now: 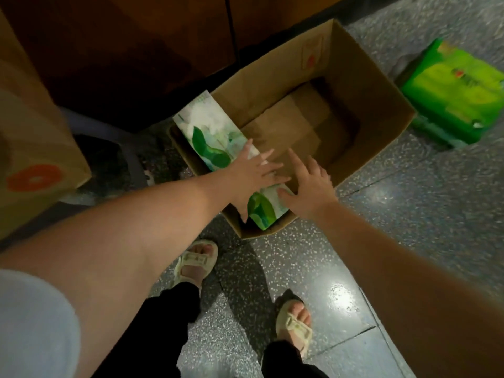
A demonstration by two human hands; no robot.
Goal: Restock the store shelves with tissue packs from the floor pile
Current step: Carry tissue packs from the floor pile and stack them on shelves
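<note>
A long white and green tissue pack (210, 135) leans along the left inner wall of an open cardboard box (381, 105) on the floor. My left hand (253, 173) lies over the near part of the pack with fingers spread, thumb pointing down beside it. My right hand (308, 184) reaches into the box just right of the pack, fingers straight, thumb touching the pack's near end. A bright green tissue pack (452, 96) lies on the floor right of the box.
A second cardboard box (35, 148) with an orange ring print stands at the left. Dark wooden cabinet fronts (136, 50) rise behind the boxes. My sandalled feet (196, 263) stand on the speckled grey floor (409, 200) just in front of the box.
</note>
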